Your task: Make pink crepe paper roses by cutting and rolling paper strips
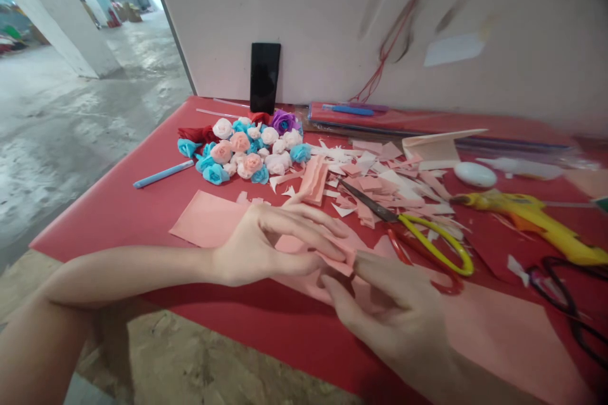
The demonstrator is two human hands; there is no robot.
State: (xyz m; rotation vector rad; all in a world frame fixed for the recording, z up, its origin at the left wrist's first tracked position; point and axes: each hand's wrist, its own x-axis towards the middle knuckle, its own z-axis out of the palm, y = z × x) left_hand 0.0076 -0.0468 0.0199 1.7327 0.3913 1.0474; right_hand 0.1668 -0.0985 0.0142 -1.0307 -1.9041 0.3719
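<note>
Between my two hands, above the red table covering, is a small folded piece of pink paper. My left hand reaches in from the left, its fingers and thumb closed on the paper. From the right, my right hand has its thumb and index finger at the paper's other end; its remaining fingers are partly hidden. Under the hands lies a pink paper sheet, with another pink sheet to the right. Scissors with yellow handles lie just beyond my right hand, among paper scraps.
Several paper roses are heaped at the back left. A black phone leans against the white panel. A blue pen lies near the left edge. To the right are a yellow glue gun, a white oval object and black-handled scissors.
</note>
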